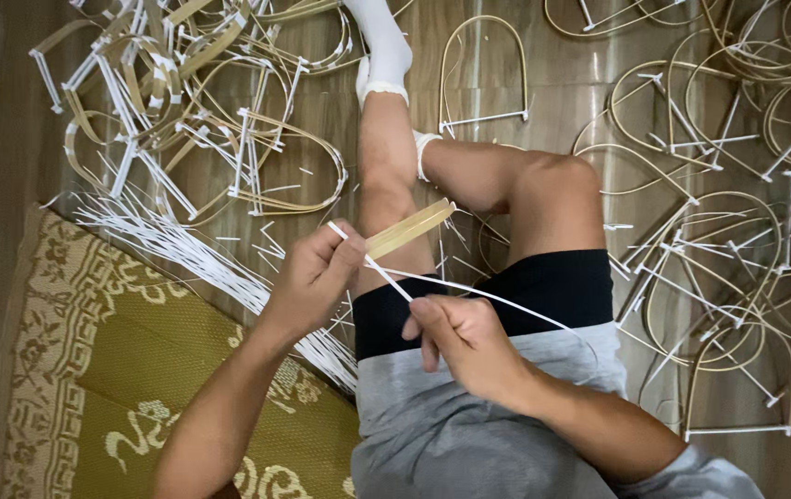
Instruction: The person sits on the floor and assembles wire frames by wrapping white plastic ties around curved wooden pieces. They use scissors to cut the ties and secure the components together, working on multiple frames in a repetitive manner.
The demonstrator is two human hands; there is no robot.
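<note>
Over the lap: left hand (314, 273) pinching flat bamboo strips (409, 227) and a white strand (469, 291), right hand (460, 337) pinching that strand lower down.

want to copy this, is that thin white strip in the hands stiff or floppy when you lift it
Probably springy, not limp: the white strip arcs smoothly from the left hand past the right hand. Likely very light, being so thin. It may kink if bent sharply.

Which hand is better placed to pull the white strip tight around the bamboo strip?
Right, probably. The right hand already pinches the white strip at its free run, while the left hand is busy gripping the bamboo strip at the joint.
</note>
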